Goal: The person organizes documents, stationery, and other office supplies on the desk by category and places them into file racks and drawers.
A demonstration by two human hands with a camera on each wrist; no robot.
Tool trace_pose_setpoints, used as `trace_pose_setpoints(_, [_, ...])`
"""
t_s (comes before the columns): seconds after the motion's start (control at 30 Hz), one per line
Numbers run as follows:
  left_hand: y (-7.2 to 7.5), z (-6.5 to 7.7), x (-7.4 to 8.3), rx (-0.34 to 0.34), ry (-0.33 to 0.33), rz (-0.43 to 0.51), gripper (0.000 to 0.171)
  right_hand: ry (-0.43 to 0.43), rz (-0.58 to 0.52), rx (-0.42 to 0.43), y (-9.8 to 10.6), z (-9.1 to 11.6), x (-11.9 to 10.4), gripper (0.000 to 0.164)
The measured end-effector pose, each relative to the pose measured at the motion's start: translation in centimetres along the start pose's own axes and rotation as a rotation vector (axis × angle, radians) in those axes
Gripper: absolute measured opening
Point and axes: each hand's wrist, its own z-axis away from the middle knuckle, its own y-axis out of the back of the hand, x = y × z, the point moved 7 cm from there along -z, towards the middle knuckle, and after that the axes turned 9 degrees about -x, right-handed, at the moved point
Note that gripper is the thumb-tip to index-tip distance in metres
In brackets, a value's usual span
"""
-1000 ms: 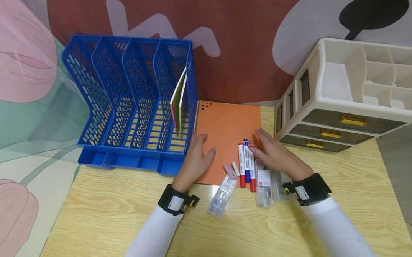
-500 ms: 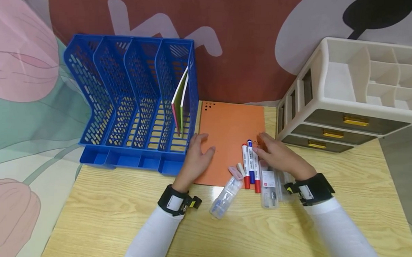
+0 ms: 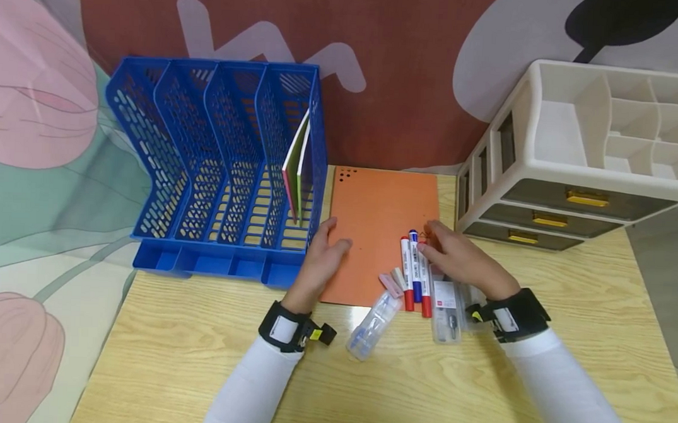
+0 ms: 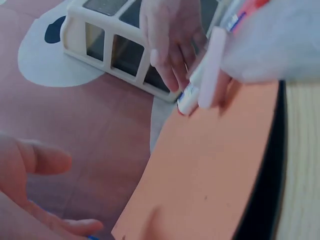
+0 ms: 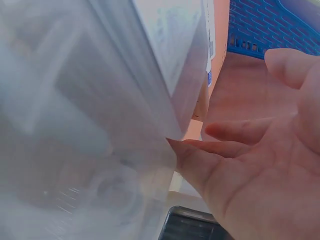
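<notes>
A flat orange folder-like sheet (image 3: 381,204) with a dark edge lies on the table. My left hand (image 3: 318,261) is at its left edge, thumb extended over it and fingers loosely spread. On the sheet's front right lie two red-and-white markers (image 3: 407,274) and a blue one (image 3: 415,259), beside a pink eraser (image 3: 390,284) and a whitish one (image 3: 398,278). A clear case (image 3: 372,326) overhangs the front. My right hand (image 3: 470,261), fingers relaxed, is at the right of the markers. Beneath its wrist lie a labelled clear case (image 3: 445,314) and another clear case (image 3: 472,312), partly hidden.
A blue file rack (image 3: 229,249) stands at left, with thin booklets (image 3: 296,168) in its rightmost slot. At right is a white drawer organizer (image 3: 545,173) with gold handles and small top compartments. A patterned wall cloth (image 3: 390,68) hangs behind the wooden table (image 3: 410,397).
The orange sheet and the things on it have shifted slightly right relative to the rack. My left hand has turned a little; my right hand has stayed beside the markers.
</notes>
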Motion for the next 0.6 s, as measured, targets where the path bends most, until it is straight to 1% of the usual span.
trace_pose_setpoints(0.13, [-0.11,-0.12,0.12,0.023,-0.009,0.083,0.068,0.003,-0.034,0.007,0.08,0.15,0.22,0.057])
trace_pose_setpoints(0.23, [-0.26,-0.28,0.27,0.037,-0.041,0.149,0.066,-0.004,-0.054,0.004,0.08,0.27,0.42,0.061])
trace_pose_setpoints(0.37, [-0.21,-0.49,0.22,0.079,-0.063,0.216,0.065,-0.014,-0.059,-0.003,0.08,0.31,0.71,0.068])
trace_pose_setpoints(0.5, [-0.08,-0.51,0.07,0.115,-0.046,0.255,0.067,-0.011,-0.037,-0.003,0.09,0.30,0.85,0.071])
trace_pose_setpoints(0.6, [0.07,-0.37,0.03,0.142,-0.033,0.270,0.069,0.035,-0.021,0.009,0.06,0.28,0.44,0.069])
